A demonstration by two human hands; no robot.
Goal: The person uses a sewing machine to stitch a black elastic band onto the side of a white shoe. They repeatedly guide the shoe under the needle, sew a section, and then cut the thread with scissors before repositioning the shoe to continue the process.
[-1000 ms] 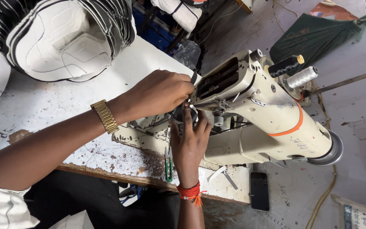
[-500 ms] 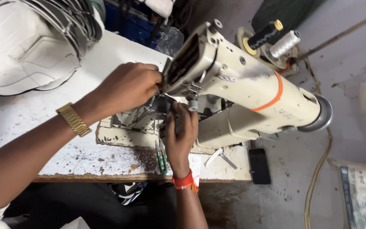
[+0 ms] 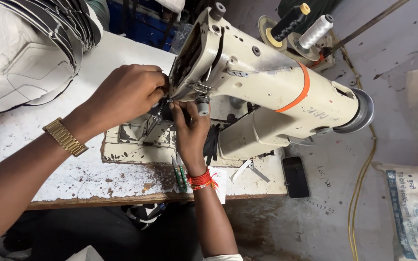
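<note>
Needle area of the sewing machine [image 3: 267,92] is getting both hands: left hand [image 3: 126,94] and right hand [image 3: 189,128] are pinching narrowly there, what they hold hidden; fingers risking a prick if the machine starts.

The cream sewing machine [image 3: 267,92] leans over the right half of the white table [image 3: 49,179], and both the left hand [image 3: 126,94] and the right hand [image 3: 189,133] crowd the narrow gap under its head, so little room is left there. Behind the left hand, a stack of white shoe uppers [image 3: 25,53] blocks the far left corner, with a bare strip of table between. Near the front edge, green snips [image 3: 180,175] and a black phone [image 3: 295,176] lie in the way.
</note>
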